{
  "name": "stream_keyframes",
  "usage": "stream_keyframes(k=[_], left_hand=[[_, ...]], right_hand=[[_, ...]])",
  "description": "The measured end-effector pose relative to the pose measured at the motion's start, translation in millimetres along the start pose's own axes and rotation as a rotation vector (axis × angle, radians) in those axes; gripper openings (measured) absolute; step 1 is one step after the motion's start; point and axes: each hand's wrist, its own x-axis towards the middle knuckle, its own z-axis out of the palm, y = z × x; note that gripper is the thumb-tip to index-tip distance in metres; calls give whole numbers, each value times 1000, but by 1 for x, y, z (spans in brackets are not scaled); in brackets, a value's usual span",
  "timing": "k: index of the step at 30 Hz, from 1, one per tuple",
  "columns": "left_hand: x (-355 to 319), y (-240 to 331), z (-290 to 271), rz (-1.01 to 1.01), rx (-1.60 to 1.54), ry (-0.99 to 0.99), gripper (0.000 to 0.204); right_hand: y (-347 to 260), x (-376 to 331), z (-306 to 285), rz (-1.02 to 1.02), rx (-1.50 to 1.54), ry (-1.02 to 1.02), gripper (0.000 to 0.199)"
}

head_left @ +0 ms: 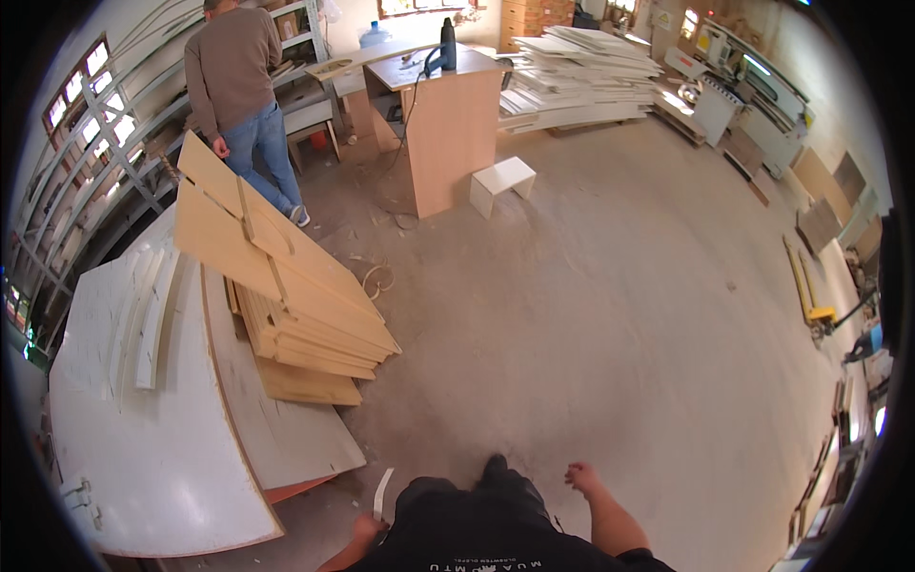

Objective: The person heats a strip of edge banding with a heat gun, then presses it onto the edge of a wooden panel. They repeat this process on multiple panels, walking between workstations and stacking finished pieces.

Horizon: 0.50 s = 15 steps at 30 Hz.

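White strip [382,493], thin & slightly curved, sits pinched in left hand [367,527] at bottom of view, just left of person's dark trousers; strip points up over the floor. Right hand [579,475] hangs free on other side of the body, fingers loosely curled, holding nothing, not touching anything.

Floor [610,315]: bare concrete, dusty, w/ sawdust & a few shavings and a loop of cord near the stack. Big open stretch across middle & right of room.

Left side: large white panels [162,448] lying flat, rounded edges, w/ narrow white offcuts on top. Resting on them, a stack of light-wood boards [286,305], top ones tilted & overhanging.

Further back: tall wood bench [448,133], power tool [446,46] w/ cable standing on top. Small white stool [502,181] just beside it on floor. Behind, a heap of white sheets [577,76] piled unevenly. Metal shelving [114,143] runs along left wall by the windows.

Another person [243,95] in brown top & jeans stands near shelving, back turned, well apart from the hands.

Right wall: machines [753,95], leaning boards, yellow pallet jack [810,286] near the edge.
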Motion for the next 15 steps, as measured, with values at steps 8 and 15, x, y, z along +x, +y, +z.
stream_keyframes(k=[8,15], left_hand=[[68,237,-58,181,-343,321,25],[183,349,-106,14,-846,89,25]], right_hand=[[-255,133,-55,-357,-215,-15,33],[-312,192,-12,-178,-308,-196,35]])
